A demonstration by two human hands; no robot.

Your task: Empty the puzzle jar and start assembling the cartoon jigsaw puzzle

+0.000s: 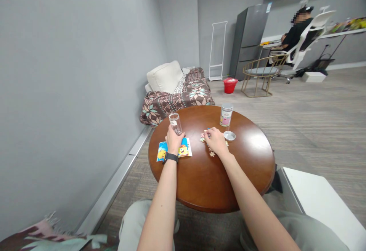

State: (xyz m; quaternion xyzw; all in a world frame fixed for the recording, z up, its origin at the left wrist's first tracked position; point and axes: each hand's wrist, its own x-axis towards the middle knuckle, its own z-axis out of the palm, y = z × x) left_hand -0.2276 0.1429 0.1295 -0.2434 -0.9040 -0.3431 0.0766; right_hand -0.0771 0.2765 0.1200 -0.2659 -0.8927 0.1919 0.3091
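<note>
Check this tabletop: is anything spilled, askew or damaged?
Nothing stands out as damaged or plainly wrong. The loose puzzle pieces lie scattered by the right hand, but that looks like ordinary handling; the printed can stands upright.

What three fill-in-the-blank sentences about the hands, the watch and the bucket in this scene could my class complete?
1. The left hand grips the clear glass container, while the person's ____ hand is at the jigsaw pieces.
2. The black watch is worn on the ____ wrist.
3. Beyond the table, the bucket is ____ in colour.

Missing words: right; left; red
</note>
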